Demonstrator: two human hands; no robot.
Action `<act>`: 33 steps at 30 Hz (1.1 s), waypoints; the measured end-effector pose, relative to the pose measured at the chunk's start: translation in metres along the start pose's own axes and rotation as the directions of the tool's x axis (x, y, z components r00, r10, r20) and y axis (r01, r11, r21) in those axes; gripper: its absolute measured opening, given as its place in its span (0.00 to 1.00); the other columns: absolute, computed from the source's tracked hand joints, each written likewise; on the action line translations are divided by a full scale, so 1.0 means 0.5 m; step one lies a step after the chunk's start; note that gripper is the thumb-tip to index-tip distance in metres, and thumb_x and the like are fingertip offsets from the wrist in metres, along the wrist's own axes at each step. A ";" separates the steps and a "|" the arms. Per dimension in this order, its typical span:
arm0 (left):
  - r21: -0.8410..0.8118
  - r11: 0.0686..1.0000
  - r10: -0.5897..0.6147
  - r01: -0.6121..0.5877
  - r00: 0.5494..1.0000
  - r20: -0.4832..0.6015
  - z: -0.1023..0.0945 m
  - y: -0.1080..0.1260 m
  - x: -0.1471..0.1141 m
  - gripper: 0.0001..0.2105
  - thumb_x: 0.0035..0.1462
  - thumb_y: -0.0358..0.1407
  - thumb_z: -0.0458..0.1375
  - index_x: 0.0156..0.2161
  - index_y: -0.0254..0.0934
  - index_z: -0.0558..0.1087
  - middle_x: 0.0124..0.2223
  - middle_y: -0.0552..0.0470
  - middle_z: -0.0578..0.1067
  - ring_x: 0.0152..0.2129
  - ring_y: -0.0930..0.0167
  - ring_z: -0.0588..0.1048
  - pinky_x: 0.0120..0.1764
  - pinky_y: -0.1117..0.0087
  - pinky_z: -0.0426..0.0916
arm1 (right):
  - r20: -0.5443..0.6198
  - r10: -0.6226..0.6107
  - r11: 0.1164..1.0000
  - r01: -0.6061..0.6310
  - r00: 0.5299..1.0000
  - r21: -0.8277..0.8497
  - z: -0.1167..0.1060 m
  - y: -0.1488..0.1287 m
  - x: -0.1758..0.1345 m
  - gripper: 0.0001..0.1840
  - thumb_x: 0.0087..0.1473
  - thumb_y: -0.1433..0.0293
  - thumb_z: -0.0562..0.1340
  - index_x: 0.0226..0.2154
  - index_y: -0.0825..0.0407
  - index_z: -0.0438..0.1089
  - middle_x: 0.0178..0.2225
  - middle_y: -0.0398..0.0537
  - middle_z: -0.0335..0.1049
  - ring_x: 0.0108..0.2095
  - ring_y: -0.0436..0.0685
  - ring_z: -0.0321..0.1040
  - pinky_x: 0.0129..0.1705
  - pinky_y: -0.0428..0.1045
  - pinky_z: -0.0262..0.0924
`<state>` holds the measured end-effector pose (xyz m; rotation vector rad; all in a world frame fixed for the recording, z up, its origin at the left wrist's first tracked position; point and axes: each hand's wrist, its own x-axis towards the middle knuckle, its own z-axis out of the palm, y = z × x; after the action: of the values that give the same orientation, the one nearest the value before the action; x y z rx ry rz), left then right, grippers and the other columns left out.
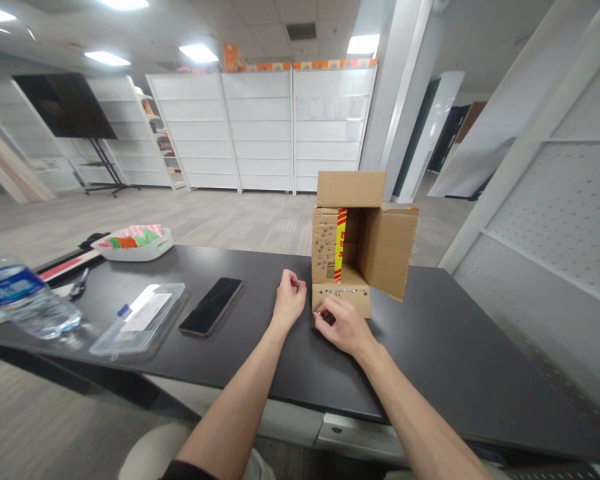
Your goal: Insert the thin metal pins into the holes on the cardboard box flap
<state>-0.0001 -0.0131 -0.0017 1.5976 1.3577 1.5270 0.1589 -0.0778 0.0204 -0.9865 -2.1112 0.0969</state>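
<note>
A cardboard box [387,250] stands on its side on the dark table, its opening facing me and its flaps spread. Many small metallic dots, like screw or pin heads, dot the left flap [323,243]; a row of them crosses the bottom flap [363,293]. My right hand [345,323] is at the bottom flap's lower left, fingers pinched together on something small and dark that I cannot identify. Just left of the box, my left hand [291,297] is closed with curled fingers. Whatever it holds, if anything, is hidden.
Left of my hands lie a black phone [211,307] and a clear plastic case [140,319]. Farther left are a water bottle [25,297] on its side and a white basket [134,252] of colourful packets. A white perforated panel [555,233] borders the table's right side.
</note>
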 end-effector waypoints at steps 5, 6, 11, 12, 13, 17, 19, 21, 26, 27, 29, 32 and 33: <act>0.003 1.000 -0.005 0.005 1.000 0.004 -0.002 0.005 -0.002 0.08 0.54 0.33 0.53 0.32 0.39 0.55 0.25 0.60 0.61 0.21 0.77 0.59 0.28 0.75 0.54 | 0.110 0.028 0.999 -0.031 0.994 0.023 -0.005 -0.011 0.002 0.05 0.52 0.73 0.58 0.26 0.50 0.62 0.25 0.42 0.63 0.28 0.51 0.59 0.33 0.46 0.52; 0.002 1.000 -0.007 0.007 1.000 0.002 -0.002 0.005 -0.002 0.08 0.53 0.33 0.53 0.32 0.39 0.55 0.25 0.60 0.61 0.21 0.77 0.59 0.28 0.75 0.55 | 0.126 0.032 0.999 -0.036 0.991 0.024 -0.006 -0.013 0.002 0.05 0.51 0.74 0.58 0.26 0.50 0.62 0.24 0.41 0.63 0.27 0.51 0.59 0.33 0.46 0.52; -0.003 1.000 -0.011 0.012 1.000 0.005 -0.001 0.005 -0.002 0.08 0.53 0.33 0.53 0.32 0.39 0.55 0.25 0.60 0.61 0.21 0.77 0.59 0.28 0.75 0.55 | 0.182 0.019 0.999 -0.025 0.983 0.031 -0.007 -0.020 0.001 0.04 0.48 0.76 0.59 0.26 0.51 0.63 0.23 0.39 0.62 0.26 0.50 0.59 0.34 0.46 0.51; -0.003 1.000 -0.011 0.011 1.000 0.005 -0.001 0.005 -0.002 0.08 0.53 0.33 0.53 0.32 0.39 0.55 0.25 0.60 0.61 0.21 0.77 0.59 0.28 0.75 0.55 | 0.196 0.019 0.999 -0.025 0.980 0.031 -0.007 -0.021 0.000 0.04 0.47 0.76 0.59 0.26 0.51 0.63 0.22 0.39 0.61 0.26 0.50 0.58 0.34 0.46 0.51; -0.003 1.000 -0.011 0.011 1.000 0.004 0.000 0.004 -0.002 0.08 0.53 0.33 0.53 0.32 0.39 0.55 0.25 0.60 0.61 0.21 0.77 0.59 0.28 0.75 0.55 | 0.212 0.018 0.999 -0.025 0.977 0.031 -0.008 -0.022 0.000 0.04 0.46 0.76 0.59 0.26 0.51 0.63 0.22 0.39 0.61 0.26 0.50 0.58 0.34 0.46 0.51; -0.004 1.000 -0.015 0.015 1.000 0.003 0.000 0.005 -0.002 0.08 0.54 0.33 0.53 0.32 0.39 0.55 0.25 0.60 0.60 0.20 0.78 0.58 0.27 0.75 0.54 | 0.262 0.021 0.999 -0.029 0.965 0.026 -0.010 -0.026 0.001 0.04 0.45 0.76 0.59 0.25 0.51 0.63 0.22 0.38 0.60 0.25 0.49 0.56 0.34 0.46 0.50; -0.003 1.000 -0.015 0.015 1.000 0.006 -0.001 0.006 -0.002 0.08 0.54 0.33 0.53 0.32 0.39 0.55 0.25 0.60 0.60 0.20 0.78 0.58 0.27 0.75 0.54 | 0.280 0.025 0.999 -0.033 0.960 0.024 -0.010 -0.027 0.001 0.04 0.45 0.76 0.59 0.25 0.51 0.62 0.22 0.38 0.60 0.25 0.49 0.56 0.33 0.46 0.49; -0.005 1.000 -0.018 0.018 1.000 0.006 -0.001 0.006 -0.003 0.08 0.54 0.33 0.53 0.32 0.39 0.55 0.25 0.60 0.60 0.20 0.78 0.57 0.27 0.75 0.54 | 0.296 0.030 0.999 -0.038 0.955 0.021 -0.010 -0.027 0.001 0.04 0.44 0.76 0.59 0.25 0.51 0.62 0.22 0.38 0.60 0.26 0.49 0.56 0.33 0.46 0.49; -0.013 1.000 -0.020 0.020 1.000 0.004 0.000 0.000 -0.002 0.08 0.54 0.33 0.53 0.32 0.39 0.55 0.25 0.60 0.60 0.20 0.78 0.57 0.26 0.76 0.53 | 0.320 0.029 0.999 -0.034 0.947 0.012 -0.009 -0.030 0.000 0.04 0.44 0.75 0.59 0.25 0.51 0.63 0.23 0.39 0.60 0.26 0.50 0.56 0.33 0.46 0.49; -0.014 1.000 -0.018 0.018 1.000 0.003 0.001 -0.002 -0.001 0.08 0.54 0.33 0.53 0.32 0.39 0.54 0.24 0.60 0.60 0.20 0.78 0.56 0.26 0.76 0.52 | 0.323 0.028 0.999 -0.034 0.946 0.010 -0.010 -0.031 0.000 0.04 0.43 0.75 0.59 0.24 0.51 0.63 0.23 0.39 0.60 0.26 0.50 0.56 0.33 0.46 0.49; -0.015 1.000 -0.018 0.018 1.000 0.003 0.001 -0.003 -0.001 0.09 0.54 0.33 0.53 0.31 0.39 0.54 0.24 0.60 0.59 0.20 0.78 0.56 0.26 0.76 0.52 | 0.327 0.028 0.999 -0.032 0.944 0.008 -0.011 -0.033 0.000 0.04 0.43 0.76 0.58 0.24 0.51 0.62 0.22 0.39 0.60 0.25 0.50 0.55 0.33 0.46 0.49; -0.013 1.000 -0.019 0.019 1.000 0.008 0.001 -0.001 -0.001 0.09 0.54 0.33 0.53 0.31 0.39 0.54 0.24 0.60 0.60 0.20 0.78 0.56 0.26 0.75 0.52 | 0.327 0.028 0.999 -0.032 0.945 0.006 -0.012 -0.035 0.001 0.05 0.42 0.76 0.58 0.23 0.51 0.62 0.22 0.40 0.60 0.25 0.50 0.55 0.33 0.46 0.48; -0.011 1.000 -0.018 0.018 1.000 0.009 0.001 0.000 -0.001 0.09 0.54 0.33 0.53 0.31 0.39 0.54 0.25 0.60 0.60 0.20 0.78 0.56 0.26 0.75 0.52 | 0.326 0.028 0.999 -0.032 0.945 0.006 -0.012 -0.036 0.001 0.05 0.42 0.75 0.58 0.23 0.51 0.61 0.22 0.40 0.60 0.26 0.50 0.55 0.33 0.46 0.48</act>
<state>0.0003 -0.0134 -0.0019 1.5795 1.3531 1.5120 0.1519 -0.0914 0.0313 -1.0541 -2.3914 0.3060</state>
